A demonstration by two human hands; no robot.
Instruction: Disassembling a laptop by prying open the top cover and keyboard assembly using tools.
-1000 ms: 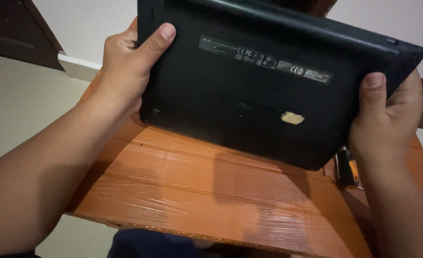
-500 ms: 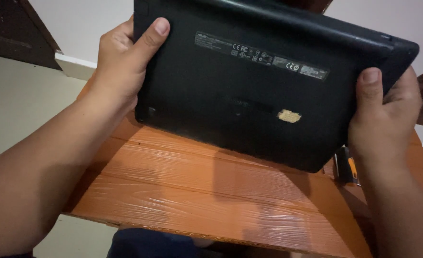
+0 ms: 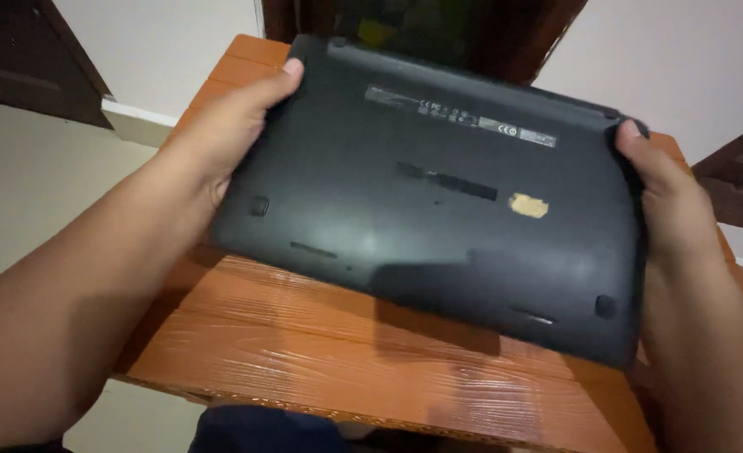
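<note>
Both hands, left hand (image 3: pixel 229 134) and right hand (image 3: pixel 669 197), grip the upturned black laptop (image 3: pixel 438 201) by its ends above the orange tabletop (image 3: pixel 304 352); setting it flat looks next, calling for level lowering.

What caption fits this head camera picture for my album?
Left hand and right hand hold a black laptop bottom-up over an orange wooden table.

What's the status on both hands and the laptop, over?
Left hand grips the black plastic laptop at its left edge; right hand grips its right edge. Laptop underside up, tilted above the orange wooden table. Nothing blocking in view.
</note>
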